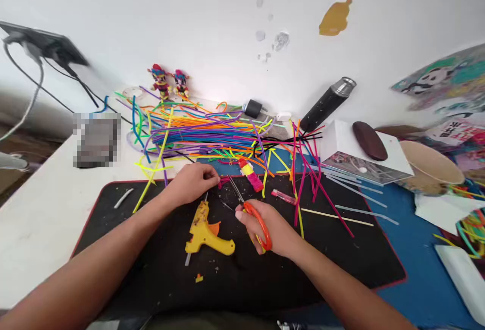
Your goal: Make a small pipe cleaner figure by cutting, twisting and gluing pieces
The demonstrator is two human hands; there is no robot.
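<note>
My right hand (261,224) is closed around the orange handles of a pair of scissors (258,219), whose blades point up and left. Between the fingertips of my left hand (195,183) is a small piece of magenta pipe cleaner (223,182), close to the scissor tips. I cannot tell whether the blades touch it. Below my left hand lies a yellow glue gun (206,234) on the black mat (151,269). A small red, yellow and magenta pipe cleaner figure (250,174) rests just beyond the scissors.
A heap of coloured pipe cleaners (204,135) runs along the wall. Two finished dolls (160,81) stand behind it. Right of the scissors are a pink lighter (284,197), a wooden stick (337,217) and clear glue sticks (366,214). A black flask (326,105) leans by a white box (364,153).
</note>
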